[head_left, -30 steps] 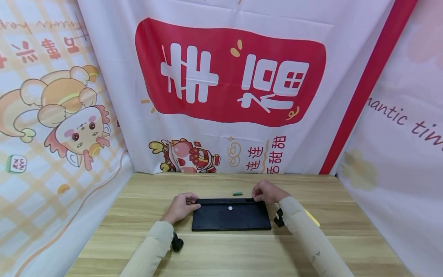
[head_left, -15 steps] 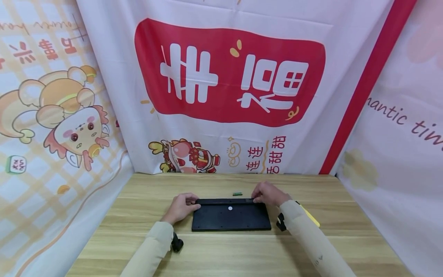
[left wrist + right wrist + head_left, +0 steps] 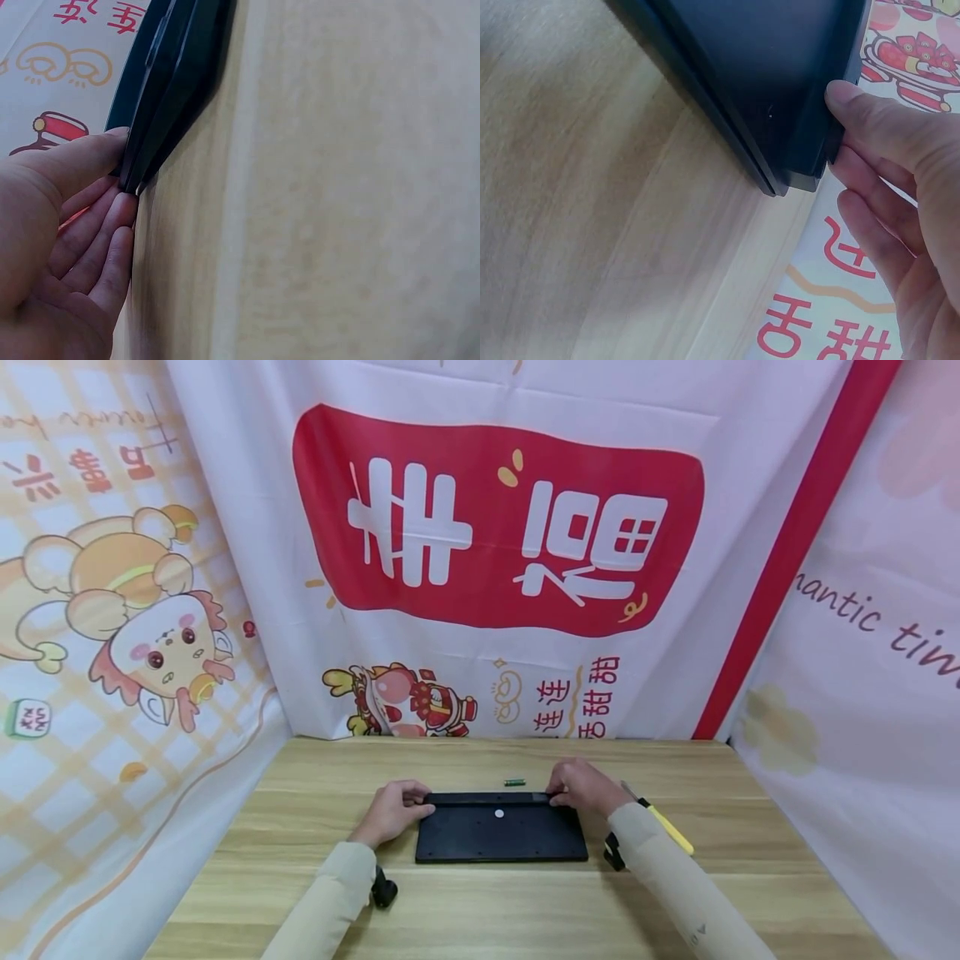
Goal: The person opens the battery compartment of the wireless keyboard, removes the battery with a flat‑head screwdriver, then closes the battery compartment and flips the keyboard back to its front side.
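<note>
A black keyboard [image 3: 495, 839] lies underside up on the table, with a small white round spot near its raised far strip. My left hand [image 3: 392, 810] pinches its far left corner; in the left wrist view, the thumb of that hand [image 3: 75, 217] rests on one face of the keyboard [image 3: 176, 82] and the fingers are at its edge. At the far right end, my right hand [image 3: 587, 787] holds the raised strip between thumb and fingers. The right wrist view has the thumb of this hand [image 3: 907, 165] on top of the keyboard [image 3: 757, 82].
A green battery [image 3: 514, 782] lies just beyond the keyboard's far edge. To the right, partly behind the right sleeve, is a screwdriver [image 3: 670, 828] with a yellow handle. Printed cloth walls [image 3: 495, 527] enclose the wooden table [image 3: 480, 910] at the back and sides.
My right wrist and forearm have shifted slightly to the right, so more of the screwdriver shows. The left hand, keyboard and battery stay in place.
</note>
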Demonstrator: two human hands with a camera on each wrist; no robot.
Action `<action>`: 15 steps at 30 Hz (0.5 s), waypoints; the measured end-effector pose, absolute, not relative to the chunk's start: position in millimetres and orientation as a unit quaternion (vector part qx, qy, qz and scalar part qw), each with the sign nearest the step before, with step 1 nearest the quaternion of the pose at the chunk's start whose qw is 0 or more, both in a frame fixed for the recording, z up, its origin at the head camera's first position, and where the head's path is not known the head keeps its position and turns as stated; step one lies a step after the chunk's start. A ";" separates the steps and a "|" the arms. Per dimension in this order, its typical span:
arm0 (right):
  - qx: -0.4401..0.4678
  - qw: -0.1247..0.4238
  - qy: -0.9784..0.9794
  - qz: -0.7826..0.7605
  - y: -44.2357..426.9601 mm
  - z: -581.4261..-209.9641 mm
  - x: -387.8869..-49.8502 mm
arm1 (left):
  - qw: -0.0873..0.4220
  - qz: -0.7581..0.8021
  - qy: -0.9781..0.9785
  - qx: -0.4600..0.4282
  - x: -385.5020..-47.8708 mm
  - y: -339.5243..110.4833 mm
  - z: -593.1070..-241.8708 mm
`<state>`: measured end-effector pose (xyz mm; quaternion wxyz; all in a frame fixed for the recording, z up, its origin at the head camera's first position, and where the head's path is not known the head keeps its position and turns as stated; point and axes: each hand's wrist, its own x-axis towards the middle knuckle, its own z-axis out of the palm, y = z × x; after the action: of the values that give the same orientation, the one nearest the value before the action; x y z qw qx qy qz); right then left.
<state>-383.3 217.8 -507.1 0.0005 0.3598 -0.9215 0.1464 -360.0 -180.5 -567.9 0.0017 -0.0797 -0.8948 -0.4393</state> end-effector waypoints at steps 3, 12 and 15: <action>0.364 0.007 -0.920 0.144 218.1 -508.5 -383.2 | 0.001 -0.439 -0.895 -0.080 -360.5 -180.9 -568.4; 0.403 0.055 -0.907 0.108 216.0 -512.3 -381.4 | 0.001 -0.441 -0.894 -0.079 -360.6 -180.8 -567.3; 0.395 0.064 -0.913 0.083 213.1 -513.0 -377.6 | 0.001 -0.444 -0.892 -0.082 -359.7 -180.8 -567.3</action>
<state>-377.6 213.1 -513.0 0.0636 0.3949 -0.9127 0.0833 -359.7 -180.8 -567.3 0.0012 -0.0818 -0.8922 -0.4442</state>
